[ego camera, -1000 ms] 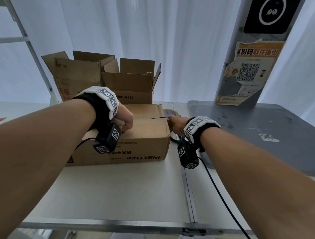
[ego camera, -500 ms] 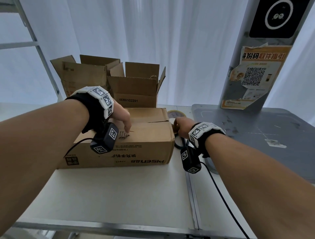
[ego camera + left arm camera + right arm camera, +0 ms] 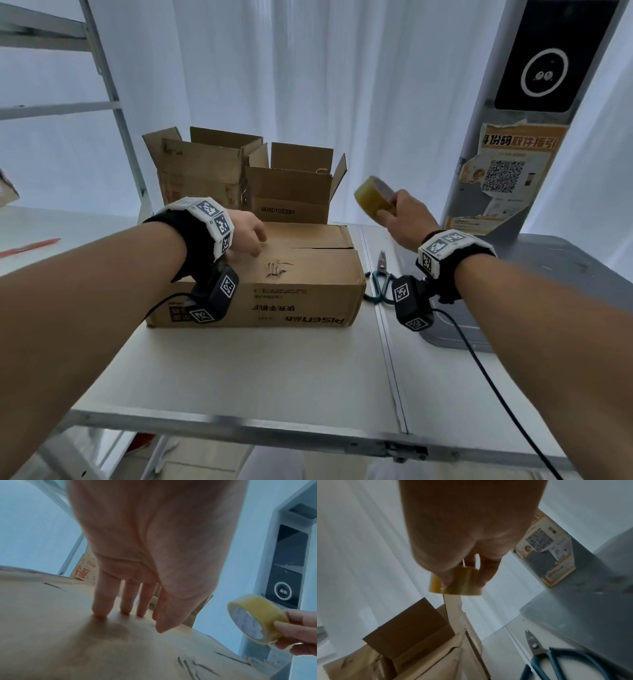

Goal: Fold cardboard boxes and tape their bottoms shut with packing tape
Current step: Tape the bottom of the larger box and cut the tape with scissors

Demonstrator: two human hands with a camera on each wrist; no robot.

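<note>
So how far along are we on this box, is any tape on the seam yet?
Done: the near box lies with its flaps folded shut, and two open boxes stand behind it. In hand: the left hand presses the flaps down with straight fingers; the right hand holds the tape roll up, off the table. Left: no tape shows on the seam; the scissors lie unused on the table.

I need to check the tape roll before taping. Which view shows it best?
The left wrist view: the tape roll shows its side face and core, pinched by the right hand. The head view shows it smaller; the right wrist view shows only its outer band, partly behind fingers.
</note>
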